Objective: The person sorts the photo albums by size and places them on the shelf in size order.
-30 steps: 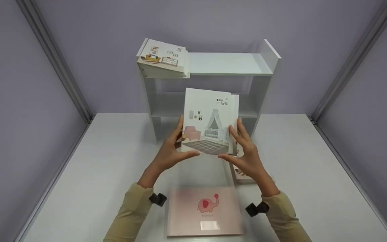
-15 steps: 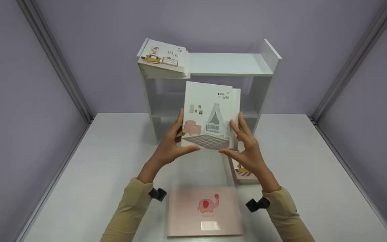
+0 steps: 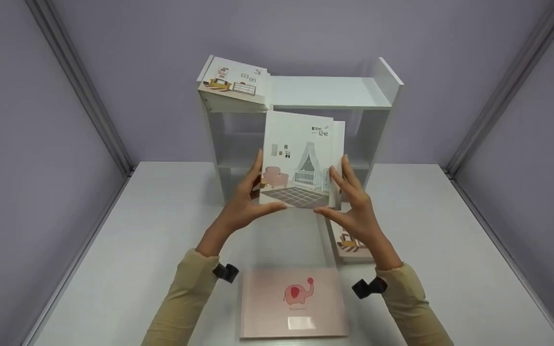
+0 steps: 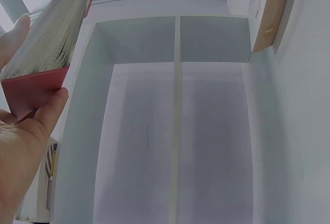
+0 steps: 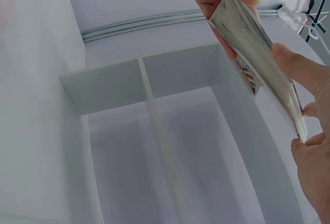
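A white-covered book (image 3: 296, 149), printed with a pink armchair and a canopied cot, is held up in front of the shelf unit. My left hand (image 3: 241, 206) grips its left side, thumb along the lower edge and fingers behind. On the right side my right hand (image 3: 356, 209) holds it too, with fingertips on the front cover and the thumb at the bottom. In the left wrist view the book's red spine (image 4: 38, 90) rests between thumb and fingers. Slightly fanned page edges (image 5: 252, 38) show in the right wrist view.
Behind stands a white shelf unit (image 3: 325, 90), with books (image 3: 233, 79) leaning at the left end of its top. A pink elephant book (image 3: 267, 312) lies on the white table (image 3: 161, 230) nearer me. Another illustrated book (image 3: 346, 242) lies partly under my right hand.
Both hands have raised the book a little, so it now overlaps the edge of the shelf's top board in the head view. The pink book and the shelf books stay put.
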`<act>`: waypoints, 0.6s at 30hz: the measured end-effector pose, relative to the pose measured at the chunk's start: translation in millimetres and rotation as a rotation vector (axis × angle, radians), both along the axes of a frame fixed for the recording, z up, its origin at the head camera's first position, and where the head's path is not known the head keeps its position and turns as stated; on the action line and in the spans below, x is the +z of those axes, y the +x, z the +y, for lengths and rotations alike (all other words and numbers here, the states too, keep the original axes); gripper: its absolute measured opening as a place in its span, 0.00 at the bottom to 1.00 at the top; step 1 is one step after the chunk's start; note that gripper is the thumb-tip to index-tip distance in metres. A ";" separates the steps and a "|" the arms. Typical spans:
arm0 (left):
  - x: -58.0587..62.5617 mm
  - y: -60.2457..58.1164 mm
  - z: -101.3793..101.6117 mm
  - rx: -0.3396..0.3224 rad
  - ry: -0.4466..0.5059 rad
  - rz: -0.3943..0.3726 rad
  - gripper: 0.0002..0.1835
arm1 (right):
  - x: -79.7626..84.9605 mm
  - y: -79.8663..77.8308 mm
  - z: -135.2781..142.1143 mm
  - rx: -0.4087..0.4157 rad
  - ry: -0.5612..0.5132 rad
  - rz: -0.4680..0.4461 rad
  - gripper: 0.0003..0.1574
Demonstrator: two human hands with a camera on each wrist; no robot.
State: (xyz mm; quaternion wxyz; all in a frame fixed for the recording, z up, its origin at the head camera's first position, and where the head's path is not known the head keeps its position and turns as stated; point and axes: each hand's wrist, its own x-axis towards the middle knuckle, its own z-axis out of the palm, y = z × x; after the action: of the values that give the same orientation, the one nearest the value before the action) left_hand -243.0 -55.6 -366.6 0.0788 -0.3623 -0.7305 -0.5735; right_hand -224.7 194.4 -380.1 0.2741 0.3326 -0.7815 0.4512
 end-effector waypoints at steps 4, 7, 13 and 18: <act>1.5 -1.4 -0.7 0.011 -0.008 0.000 0.58 | 2.8 -0.8 -0.9 -0.015 0.010 -0.004 0.50; 3.8 -1.9 -0.7 0.021 -0.013 0.000 0.58 | 5.2 -0.7 -1.3 -0.024 0.017 -0.011 0.50; 9.8 -2.5 -0.5 0.044 -0.021 0.018 0.57 | 8.9 -2.8 -1.8 -0.012 0.003 -0.003 0.49; 11.8 -5.3 -0.7 0.033 -0.013 0.001 0.58 | 11.4 -5.3 -2.0 -0.020 0.003 0.013 0.49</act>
State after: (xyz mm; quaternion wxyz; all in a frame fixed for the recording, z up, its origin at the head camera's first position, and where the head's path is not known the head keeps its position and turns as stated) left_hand -248.3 -56.3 -354.7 0.0864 -0.3511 -0.7399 -0.5673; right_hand -230.0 192.5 -368.7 0.2830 0.3282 -0.7837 0.4450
